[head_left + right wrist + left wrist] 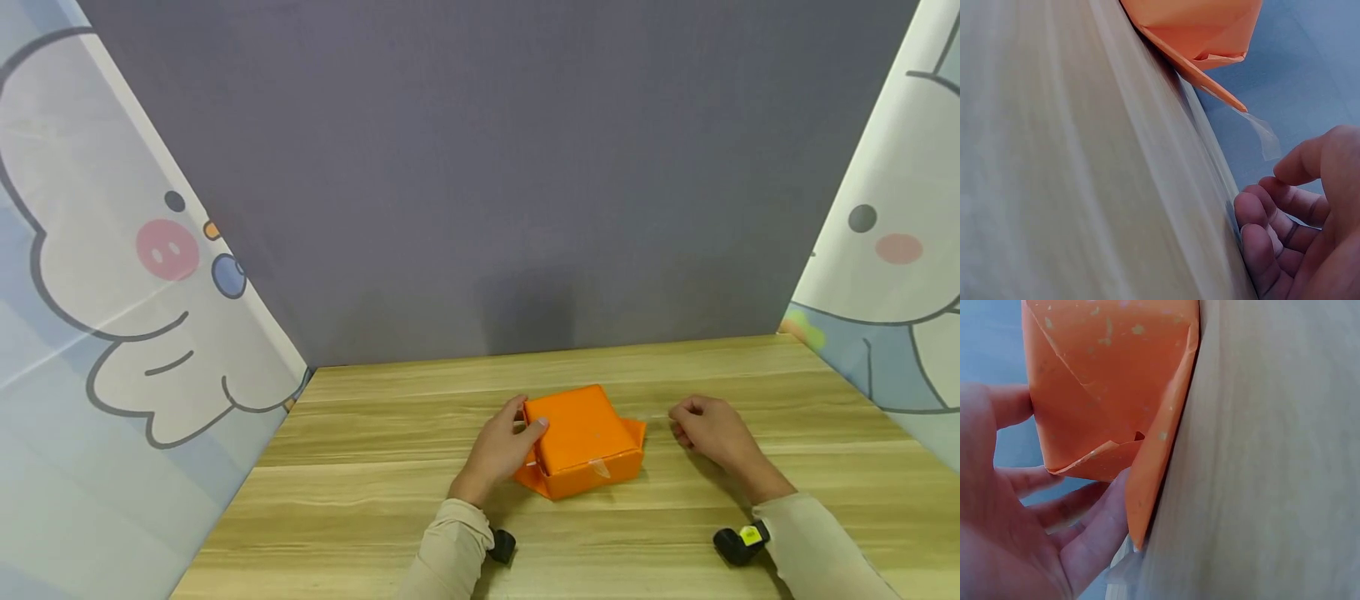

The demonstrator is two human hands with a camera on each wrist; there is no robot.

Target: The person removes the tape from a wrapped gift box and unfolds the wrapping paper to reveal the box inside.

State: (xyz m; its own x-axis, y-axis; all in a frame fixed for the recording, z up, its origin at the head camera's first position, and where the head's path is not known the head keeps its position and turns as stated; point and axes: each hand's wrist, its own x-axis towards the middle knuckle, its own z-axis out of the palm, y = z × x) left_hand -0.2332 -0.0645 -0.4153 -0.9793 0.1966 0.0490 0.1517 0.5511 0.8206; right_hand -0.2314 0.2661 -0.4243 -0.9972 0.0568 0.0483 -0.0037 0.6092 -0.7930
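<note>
An orange paper-wrapped box (581,429) sits on the table, its folded end flaps sticking out at both short sides. My left hand (498,450) holds its left end, with the thumb on the top face. In the left wrist view, the fingers (1094,531) reach round to the folded end and touch the loose flap (1154,469). To the right of the box, apart from it, my right hand (708,429) has loosely curled fingers. From the right flap (1210,84) a strip of clear tape (1266,139) hangs free, close to the right fingertips.
The wood-grain table (360,500) reaches back to a grey panel (525,167). Cartoon-printed sheets (97,250) stand at both sides. A piece of clear tape (600,468) lies on the box's near face. Each wrist wears a small black camera (738,546).
</note>
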